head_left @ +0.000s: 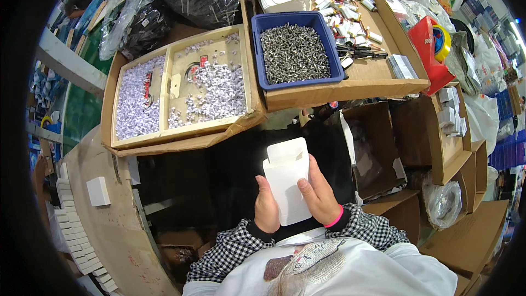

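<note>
Up and ahead of the grip sits a blue bin (295,49) full of metal screws. To its left lies a divided wooden tray (183,85) of small white parts. Far right stands a red tape dispenser (430,49). Lower left, a row of white boxes (76,236) lines the board's edge.

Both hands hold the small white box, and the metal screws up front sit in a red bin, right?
Not quite. In the head view both hands, left hand and right hand, do hold the small white box, but the metal screws sit in a blue bin, not a red one.
</note>
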`<state>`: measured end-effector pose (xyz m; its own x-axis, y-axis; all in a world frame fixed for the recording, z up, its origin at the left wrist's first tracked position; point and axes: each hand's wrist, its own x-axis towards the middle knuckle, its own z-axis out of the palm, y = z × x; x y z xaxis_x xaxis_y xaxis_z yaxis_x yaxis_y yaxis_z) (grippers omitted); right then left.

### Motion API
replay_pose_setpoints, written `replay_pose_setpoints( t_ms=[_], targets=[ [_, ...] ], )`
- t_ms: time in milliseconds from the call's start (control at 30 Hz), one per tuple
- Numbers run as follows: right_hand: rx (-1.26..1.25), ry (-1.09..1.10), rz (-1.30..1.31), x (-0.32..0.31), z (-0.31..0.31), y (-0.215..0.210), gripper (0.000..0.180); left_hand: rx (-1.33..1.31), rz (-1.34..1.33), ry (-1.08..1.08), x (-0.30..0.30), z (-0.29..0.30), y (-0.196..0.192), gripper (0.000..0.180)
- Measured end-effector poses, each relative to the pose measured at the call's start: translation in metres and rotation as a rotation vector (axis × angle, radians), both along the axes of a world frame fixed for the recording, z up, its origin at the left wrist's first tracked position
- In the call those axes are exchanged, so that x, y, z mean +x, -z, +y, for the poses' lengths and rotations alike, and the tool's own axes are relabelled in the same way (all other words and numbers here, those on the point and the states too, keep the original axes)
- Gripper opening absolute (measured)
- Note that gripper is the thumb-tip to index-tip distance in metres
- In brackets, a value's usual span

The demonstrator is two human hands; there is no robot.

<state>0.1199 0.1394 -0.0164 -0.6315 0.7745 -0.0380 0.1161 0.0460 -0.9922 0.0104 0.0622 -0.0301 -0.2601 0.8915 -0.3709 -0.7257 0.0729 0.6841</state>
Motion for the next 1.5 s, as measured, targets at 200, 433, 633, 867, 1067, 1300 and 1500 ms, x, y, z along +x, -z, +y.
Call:
replay_pose_setpoints(
  t_ms=[200, 433, 633, 867, 1067, 1300, 1500],
  targets=[
    [0.111, -0.008, 0.029, -0.008, -0.016, -0.007, 0.046, -0.143, 0.505, -0.278, 0.009, 0.007, 0.011, 0.048],
    [0.03, 0.137, 0.11, 0.004, 0.003, 0.0, 0.042, 0.062, 0.47, -0.186, 0.004, -0.003, 0.0, 0.033],
    [0.233, -0.018, -0.132, 0.016, 0.015, 0.0, 0.039, 0.032, 0.081, 0.052, -0.026, -0.01, 0.003, 0.048],
    [0.284, 0.005, -0.106, 0.014, -0.001, 0.015, 0.045, 0.003, 0.346, -0.01, -0.026, -0.009, 0.012, 0.052],
    [-0.02, 0.034, 0.035, 0.02, -0.006, 0.023, 0.055, 0.145, 0.503, -0.126, -0.015, -0.017, 0.016, 0.051],
    [0.048, -0.059, 0.009, 0.024, -0.005, 0.027, 0.041, 0.067, 0.66, 0.046, -0.026, -0.024, 0.01, 0.037],
    [0.053, -0.07, 0.03, 0.015, 0.007, 0.021, 0.018, 0.056, 0.477, 0.001, -0.031, -0.024, -0.002, 0.022]
  ],
)
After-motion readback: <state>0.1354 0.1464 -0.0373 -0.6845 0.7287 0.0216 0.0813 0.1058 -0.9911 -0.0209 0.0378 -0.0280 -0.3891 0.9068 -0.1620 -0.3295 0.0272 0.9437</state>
